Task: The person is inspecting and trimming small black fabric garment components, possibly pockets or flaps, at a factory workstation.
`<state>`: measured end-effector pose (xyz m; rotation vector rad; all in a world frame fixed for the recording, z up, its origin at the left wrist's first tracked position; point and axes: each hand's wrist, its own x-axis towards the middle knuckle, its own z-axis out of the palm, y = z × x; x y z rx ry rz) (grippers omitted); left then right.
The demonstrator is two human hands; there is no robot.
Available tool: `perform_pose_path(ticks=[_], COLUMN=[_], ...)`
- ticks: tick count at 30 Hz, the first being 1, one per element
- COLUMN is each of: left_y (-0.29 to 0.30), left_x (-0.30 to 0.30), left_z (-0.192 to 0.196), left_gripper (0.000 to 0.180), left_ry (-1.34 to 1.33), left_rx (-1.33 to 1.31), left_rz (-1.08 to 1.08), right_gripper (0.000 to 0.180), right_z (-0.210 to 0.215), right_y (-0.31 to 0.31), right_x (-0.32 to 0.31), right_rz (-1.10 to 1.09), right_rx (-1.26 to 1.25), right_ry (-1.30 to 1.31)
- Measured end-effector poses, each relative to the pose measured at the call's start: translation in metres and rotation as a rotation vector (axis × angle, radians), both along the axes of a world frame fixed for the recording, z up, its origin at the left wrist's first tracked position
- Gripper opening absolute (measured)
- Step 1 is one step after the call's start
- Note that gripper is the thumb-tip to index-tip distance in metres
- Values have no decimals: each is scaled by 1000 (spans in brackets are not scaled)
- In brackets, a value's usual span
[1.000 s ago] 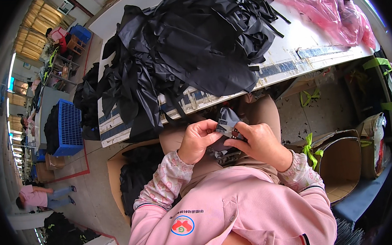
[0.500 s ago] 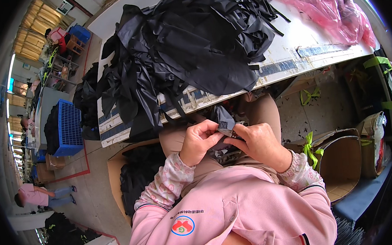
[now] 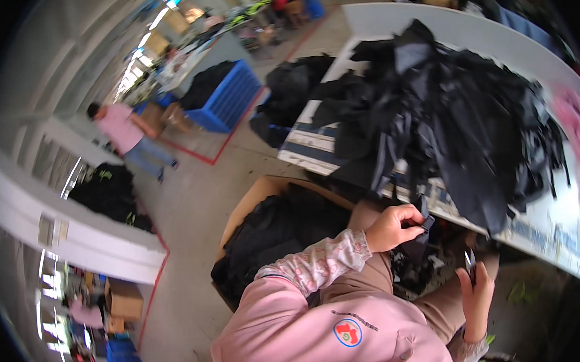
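Apart now, her left hand (image 3: pixel 394 226) pinched the black fabric piece (image 3: pixel 421 234) (keep it taut); right hand (image 3: pixel 475 290) gripped small snips (image 3: pixel 469 261) just beside.

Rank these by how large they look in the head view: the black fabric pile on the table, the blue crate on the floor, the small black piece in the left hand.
1. black fabric pile, by far the largest.
2. blue crate, though it is farther away, so its true size is unsure.
3. small black piece in the left hand.
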<state>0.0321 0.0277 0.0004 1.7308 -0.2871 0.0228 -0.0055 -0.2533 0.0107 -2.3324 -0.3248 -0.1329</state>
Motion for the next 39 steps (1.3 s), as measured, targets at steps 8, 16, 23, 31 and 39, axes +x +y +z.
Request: perform_pose_path(ticks=[8, 16, 23, 31, 39], left_y=[104, 244, 272, 181, -30], left_x=[-46, -159, -269, -48, 111], left_z=[3, -139, -249, -115, -81], left_gripper=[11, 8, 45, 34, 63], left_ry=[-107, 165, 1184, 422, -507], left_rx=[255, 992, 1414, 980, 946], left_rz=[390, 599, -293, 11, -87], right_gripper=[33, 27, 27, 24, 25], right_z=[-28, -27, -56, -58, -65], right_y=[22, 19, 26, 17, 12], right_x=[21, 15, 23, 17, 1], right_rz=[172, 126, 144, 120, 164], right_rx=[23, -17, 9, 43, 3], right_ry=[91, 153, 184, 112, 244])
